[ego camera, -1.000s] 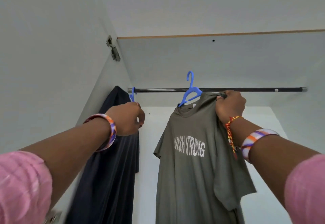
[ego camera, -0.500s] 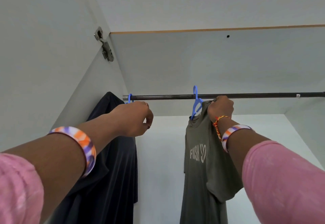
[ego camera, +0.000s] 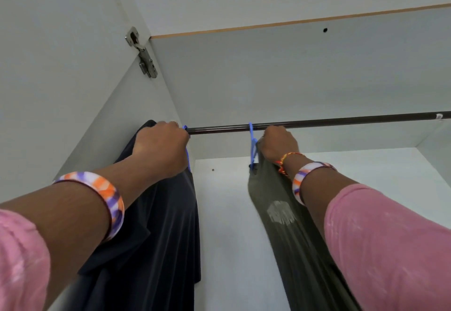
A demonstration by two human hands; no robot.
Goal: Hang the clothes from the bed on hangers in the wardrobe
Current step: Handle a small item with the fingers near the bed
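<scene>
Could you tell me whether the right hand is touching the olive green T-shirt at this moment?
Touching. In the head view, the right hand is closed around the shoulder of the olive green T-shirt beside the blue hanger, just under the rail.

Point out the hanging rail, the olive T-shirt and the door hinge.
hanging rail [ego camera: 341,122]: head view, bare stretch right of the hands.
olive T-shirt [ego camera: 290,249]: head view, cloth just below the white print.
door hinge [ego camera: 144,54]: head view, metal arm at the top left corner.

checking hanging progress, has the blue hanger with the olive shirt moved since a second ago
Yes: the blue plastic hanger with the olive t-shirt now hooks the dark metal rail; earlier it hung in front.
</scene>
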